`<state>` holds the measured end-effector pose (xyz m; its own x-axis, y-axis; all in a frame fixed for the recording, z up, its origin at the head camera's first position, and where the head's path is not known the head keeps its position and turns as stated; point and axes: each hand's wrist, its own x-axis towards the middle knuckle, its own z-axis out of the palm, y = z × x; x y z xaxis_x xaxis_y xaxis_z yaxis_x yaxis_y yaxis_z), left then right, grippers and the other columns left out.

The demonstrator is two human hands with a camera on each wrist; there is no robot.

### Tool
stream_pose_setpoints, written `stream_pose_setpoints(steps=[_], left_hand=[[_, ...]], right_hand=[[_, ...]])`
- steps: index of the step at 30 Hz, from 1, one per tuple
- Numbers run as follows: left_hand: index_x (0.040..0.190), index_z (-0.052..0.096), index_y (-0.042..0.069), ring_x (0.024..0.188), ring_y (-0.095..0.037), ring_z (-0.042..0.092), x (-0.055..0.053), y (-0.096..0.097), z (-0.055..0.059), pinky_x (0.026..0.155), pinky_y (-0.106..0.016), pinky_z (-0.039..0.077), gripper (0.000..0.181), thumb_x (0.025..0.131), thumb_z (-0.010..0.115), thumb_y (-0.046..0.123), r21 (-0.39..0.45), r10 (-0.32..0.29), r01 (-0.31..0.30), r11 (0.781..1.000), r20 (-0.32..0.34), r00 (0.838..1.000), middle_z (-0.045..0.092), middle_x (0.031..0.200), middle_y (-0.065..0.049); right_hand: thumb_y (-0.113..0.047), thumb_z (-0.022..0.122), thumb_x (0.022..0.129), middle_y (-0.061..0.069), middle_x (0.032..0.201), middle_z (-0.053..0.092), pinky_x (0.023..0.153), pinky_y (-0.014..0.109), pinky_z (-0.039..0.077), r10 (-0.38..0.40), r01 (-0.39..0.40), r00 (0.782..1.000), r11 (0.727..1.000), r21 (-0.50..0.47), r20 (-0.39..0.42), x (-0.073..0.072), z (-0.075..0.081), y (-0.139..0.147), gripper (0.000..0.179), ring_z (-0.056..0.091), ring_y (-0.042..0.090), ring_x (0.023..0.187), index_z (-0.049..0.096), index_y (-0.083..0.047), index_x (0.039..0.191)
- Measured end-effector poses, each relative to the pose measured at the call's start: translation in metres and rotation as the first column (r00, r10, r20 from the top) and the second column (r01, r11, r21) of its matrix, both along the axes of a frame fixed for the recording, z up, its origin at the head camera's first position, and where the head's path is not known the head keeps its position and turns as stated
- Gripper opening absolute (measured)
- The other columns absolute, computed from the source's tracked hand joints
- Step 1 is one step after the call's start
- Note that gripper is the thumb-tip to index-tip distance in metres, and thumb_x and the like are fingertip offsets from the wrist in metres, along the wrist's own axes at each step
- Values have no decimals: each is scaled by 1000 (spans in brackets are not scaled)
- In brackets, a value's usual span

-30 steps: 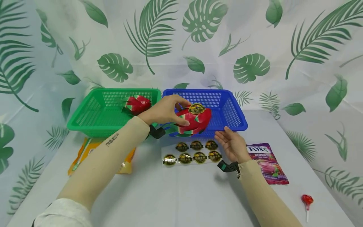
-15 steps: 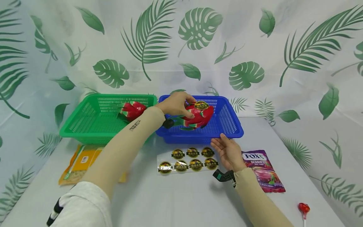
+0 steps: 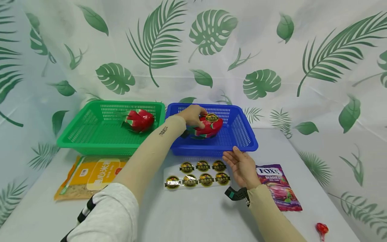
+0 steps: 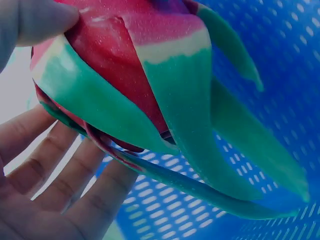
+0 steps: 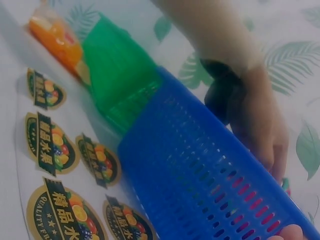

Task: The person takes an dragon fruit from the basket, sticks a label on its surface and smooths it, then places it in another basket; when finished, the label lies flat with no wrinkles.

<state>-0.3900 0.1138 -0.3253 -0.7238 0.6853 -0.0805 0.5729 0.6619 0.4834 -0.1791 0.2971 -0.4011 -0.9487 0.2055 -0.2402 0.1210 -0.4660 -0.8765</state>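
Note:
In the head view my left hand [image 3: 195, 116] reaches into the blue basket [image 3: 245, 136] and grips a red and green dragon fruit [image 3: 211, 126]. A round black and gold sticker [image 3: 212, 117] sits on top of the fruit. The left wrist view shows the thumb on the red skin of the dragon fruit [image 4: 115, 55], with fingers spread beneath its green scales. My right hand [image 3: 242, 168] is at the front right of the blue basket, its thumb touching the rim and its fingers fairly straight below. A second dragon fruit [image 3: 140, 120] lies in the green basket [image 3: 90, 143].
A sheet of round stickers [image 3: 196, 178] lies in front of the blue basket. At the left is a yellow food packet [image 3: 93, 174], partly behind my left arm. A purple Fox's candy bag [image 3: 279, 188] and a red lollipop [image 3: 321, 228] lie at the right.
My left hand has lowered the dragon fruit from above the blue basket's front rim into the basket, farther back. The right hand has stayed at the rim, while the head view has shifted slightly.

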Motion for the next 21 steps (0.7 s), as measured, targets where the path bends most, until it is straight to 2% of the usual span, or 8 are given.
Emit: stream_pose_setpoints(steps=[4,9,15,21], left_hand=[[151,52,6,141,-25,53,-6,4,-10,122,-38,43,67,91,80,18,5,17,-17,1000,28,999,57,153,-12],[152,52,6,139,-25,54,-12,9,-19,122,-38,42,68,91,79,19,-13,22,-22,1000,28,999,57,152,-12],[152,52,6,141,-27,51,-19,12,-22,123,-41,41,67,92,79,20,-12,70,-70,997,6,998,55,152,-13],[155,46,6,136,-27,54,-25,17,-25,120,-40,43,69,93,74,18,-31,86,-85,996,27,996,54,153,-13]], right_hand=[[-28,46,112,-4,91,74,94,22,60,-12,12,1000,1000,-15,-12,2,-4,-3,22,73,7,92,47,-7,118],[-28,45,112,-3,90,73,92,22,60,-18,17,1000,999,-34,-6,4,-9,-5,23,73,7,91,45,-6,120],[-27,46,112,-3,90,75,91,22,61,-14,13,999,1000,-10,-46,1,-9,-5,21,75,7,91,49,-7,115],[-28,46,112,-3,89,75,91,22,61,-14,14,999,1000,-5,-30,0,-3,-1,21,75,8,90,48,-7,115]])
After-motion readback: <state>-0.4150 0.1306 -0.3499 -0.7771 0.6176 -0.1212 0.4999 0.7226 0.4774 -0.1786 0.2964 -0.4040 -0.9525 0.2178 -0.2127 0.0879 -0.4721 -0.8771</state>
